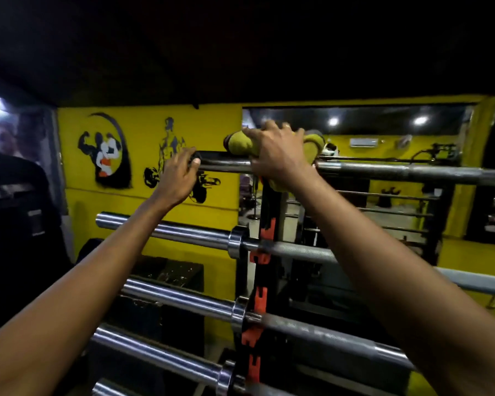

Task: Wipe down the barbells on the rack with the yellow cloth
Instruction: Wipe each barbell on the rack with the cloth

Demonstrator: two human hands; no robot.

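Head view: I wipe the top bar (412, 171) by the rack (269, 232) upright.
My right hand (277, 151) curls over the cloth (237, 144), bunched on that bar at the rack's top edge, and my left hand (180, 172) grips the bar's left end. I judge a hard push could roll the bar off the rack or snag the cloth. No writing is legible; the wall (212, 127) carries only painted figures.

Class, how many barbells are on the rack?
5: top barbell under the left hand and right hand; second, third, fourth stacked below; fifth cut off at bottom edge. More may be hidden.
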